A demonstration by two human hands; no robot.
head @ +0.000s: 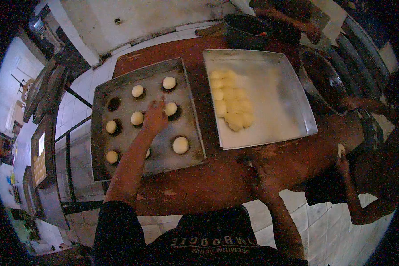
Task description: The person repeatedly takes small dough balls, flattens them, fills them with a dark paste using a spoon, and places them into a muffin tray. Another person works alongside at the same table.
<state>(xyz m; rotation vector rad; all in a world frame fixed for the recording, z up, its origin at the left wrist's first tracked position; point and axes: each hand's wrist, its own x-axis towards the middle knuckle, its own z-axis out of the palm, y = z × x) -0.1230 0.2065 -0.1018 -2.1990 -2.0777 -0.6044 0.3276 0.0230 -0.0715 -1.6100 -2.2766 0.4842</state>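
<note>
A metal baking tray (159,163) on the left of the red-brown table (219,186) bears several pale dough balls (180,145), spaced apart. My left hand (156,116) reaches over it, its fingers at a dough ball (170,108); whether they grip it I cannot tell. On the right lies a second metal tray (276,123), holding soft yellowish dough pieces (234,103) pressed together along its left side. Below this tray, near the table's front edge, is my right hand (266,169), dark and blurred; its fingers and anything in them are unclear.
At the right, a person's hand (342,163) holds a small pale piece. Another hand (350,103) is at the rim of a large metal bowl (322,79). A dark tub (246,26) stands at the far edge, near another person's arms. Far left is a tray with pale pieces (40,168).
</note>
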